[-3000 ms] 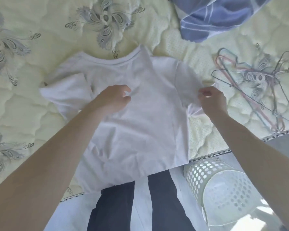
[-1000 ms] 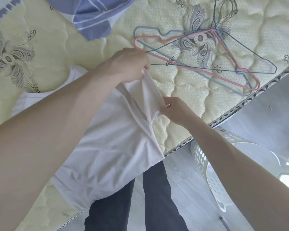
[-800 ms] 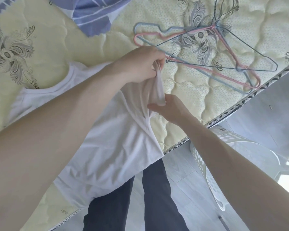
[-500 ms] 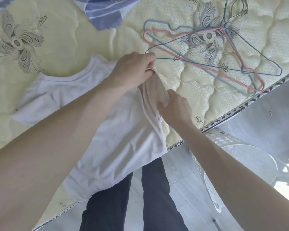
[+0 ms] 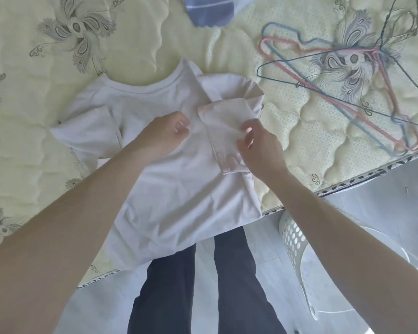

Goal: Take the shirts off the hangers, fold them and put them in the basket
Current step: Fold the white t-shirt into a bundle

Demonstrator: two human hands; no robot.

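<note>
A white T-shirt lies flat on the mattress with its hem hanging over the near edge. Its right sleeve is folded inward over the body. My left hand rests on the middle of the shirt just left of that sleeve, fingers loosely curled and holding nothing. The fingertips of my right hand pinch the folded sleeve near its right edge. A white perforated basket stands on the floor at the lower right, beside the bed.
Several wire hangers, pink, blue and dark, lie tangled on the mattress to the right. A blue striped garment lies at the top edge. My legs in dark trousers stand against the bed's edge.
The sleeve that both hands held up at the shirt's right side now lies folded flat over the body. My left hand has let go and moved left onto the shirt.
</note>
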